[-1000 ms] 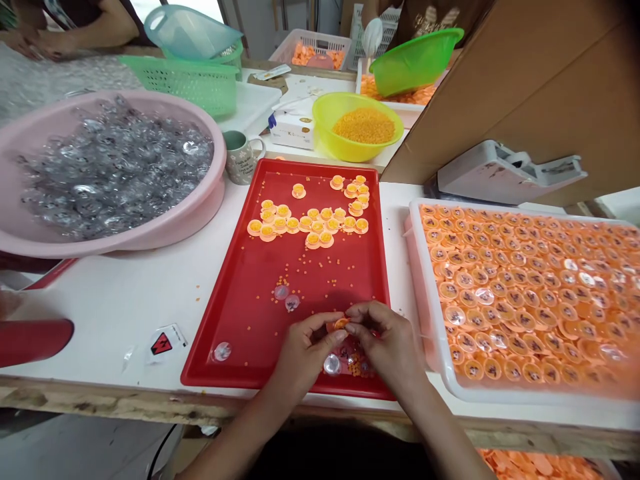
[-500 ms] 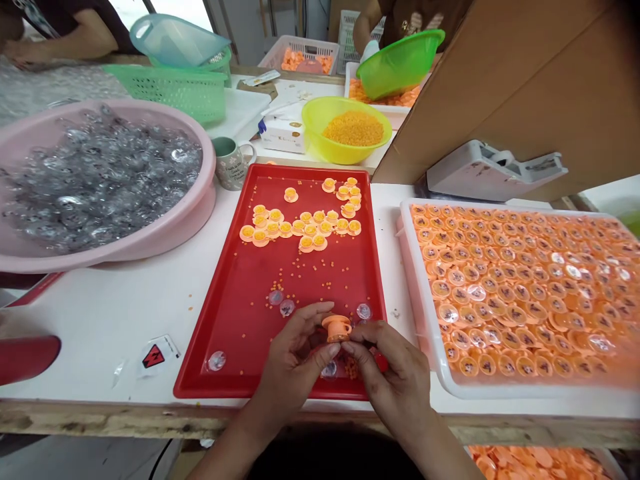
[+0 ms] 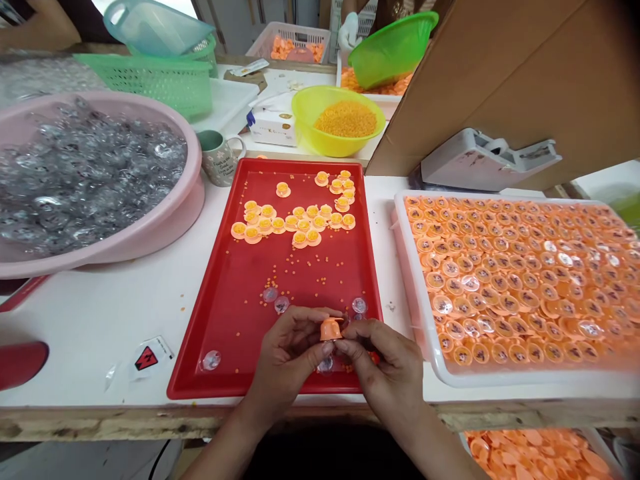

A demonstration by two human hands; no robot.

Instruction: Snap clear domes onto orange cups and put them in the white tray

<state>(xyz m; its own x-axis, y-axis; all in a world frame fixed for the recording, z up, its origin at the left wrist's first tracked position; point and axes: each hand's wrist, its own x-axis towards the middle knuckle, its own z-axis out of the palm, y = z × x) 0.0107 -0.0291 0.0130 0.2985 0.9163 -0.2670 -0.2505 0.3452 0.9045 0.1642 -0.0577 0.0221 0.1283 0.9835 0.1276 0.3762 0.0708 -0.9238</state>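
Note:
Between my left hand (image 3: 290, 350) and my right hand (image 3: 383, 360), a small orange toy cup (image 3: 331, 329) is pinched by the fingertips, turned with its saucer side up. Both hands hover over the near end of a red tray (image 3: 210, 313). In that tray, several orange cups on saucers with yellow filling (image 3: 303, 225) stand grouped toward the far half. Clear round discs (image 3: 281, 305) and loose yellow beads (image 3: 320, 283) lie scattered nearer to me. My fingers partly hide the cup's underside.
On the right, a white tray (image 3: 435, 363) holds rows of capped orange cups. At left stands a pink basin (image 3: 150, 247) of clear plastic pieces, beside a mug (image 3: 218, 163). A yellow bowl (image 3: 310, 137) of beads is behind the red tray. Cardboard (image 3: 480, 80) rises at back right.
The cup has turned in my fingertips, so its saucer now tilts and its handle faces more toward me. The whole view has shifted slightly; both hands keep their hold.

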